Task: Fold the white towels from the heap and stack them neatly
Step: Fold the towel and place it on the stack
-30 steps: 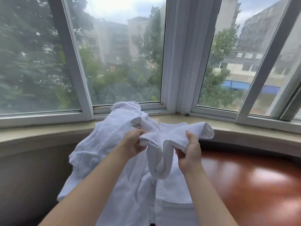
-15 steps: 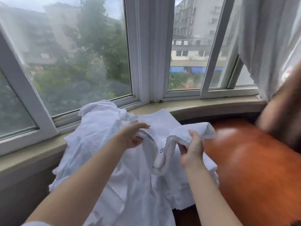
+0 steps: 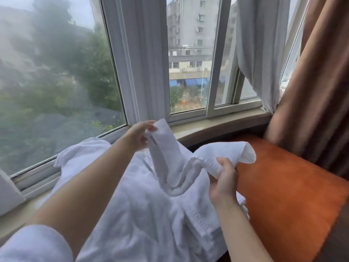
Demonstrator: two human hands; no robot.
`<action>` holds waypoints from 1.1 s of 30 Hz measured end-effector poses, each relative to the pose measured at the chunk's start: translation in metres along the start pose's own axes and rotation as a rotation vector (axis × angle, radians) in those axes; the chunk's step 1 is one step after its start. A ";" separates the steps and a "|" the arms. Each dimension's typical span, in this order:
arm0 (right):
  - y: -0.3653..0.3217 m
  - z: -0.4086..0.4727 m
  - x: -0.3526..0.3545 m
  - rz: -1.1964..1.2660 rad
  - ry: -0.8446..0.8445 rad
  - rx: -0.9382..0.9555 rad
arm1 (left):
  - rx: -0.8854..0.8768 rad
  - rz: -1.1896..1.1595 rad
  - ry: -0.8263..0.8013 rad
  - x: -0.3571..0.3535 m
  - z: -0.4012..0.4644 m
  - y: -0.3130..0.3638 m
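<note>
Pinching a white towel mid-frame, left hand and right hand fingers clamp its ends above the heap.

Brown curtain hangs beside an orange seat under the window.

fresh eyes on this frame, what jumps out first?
The white towel held up mid-frame, sagging in a U between the left hand, which pinches one end high, and the right hand, which grips the other end lower. Under it the heap of white towels spills from the window sill toward the camera. To the right sit a glossy orange-brown surface and a brown curtain.
</note>
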State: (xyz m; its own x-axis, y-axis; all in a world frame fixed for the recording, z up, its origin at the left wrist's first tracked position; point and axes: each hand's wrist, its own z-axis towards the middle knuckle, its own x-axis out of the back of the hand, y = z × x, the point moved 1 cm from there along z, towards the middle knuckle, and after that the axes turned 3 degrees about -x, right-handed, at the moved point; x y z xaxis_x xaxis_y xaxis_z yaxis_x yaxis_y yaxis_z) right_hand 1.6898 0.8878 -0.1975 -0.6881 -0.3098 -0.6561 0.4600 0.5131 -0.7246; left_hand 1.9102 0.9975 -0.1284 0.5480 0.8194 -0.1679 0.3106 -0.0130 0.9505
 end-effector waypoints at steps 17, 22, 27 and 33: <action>0.067 0.037 0.089 -0.111 0.286 -0.218 | 0.159 0.489 0.330 0.016 0.133 -0.151; 0.059 0.044 0.093 -0.484 0.378 0.138 | 0.077 1.012 0.331 -0.010 0.117 -0.157; 0.094 0.019 0.124 -0.594 0.651 0.040 | -0.040 1.168 0.292 -0.025 0.093 -0.175; 0.076 0.047 0.102 -0.888 0.760 0.128 | -0.253 1.444 0.127 -0.020 0.086 -0.178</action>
State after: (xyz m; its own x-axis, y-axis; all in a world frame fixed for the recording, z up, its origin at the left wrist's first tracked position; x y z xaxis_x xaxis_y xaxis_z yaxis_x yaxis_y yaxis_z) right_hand 1.6811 0.8576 -0.3292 -0.9337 0.0607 0.3529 -0.3266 0.2599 -0.9087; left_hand 1.9107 0.9339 -0.3164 0.1830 0.2271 0.9565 -0.5834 -0.7580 0.2916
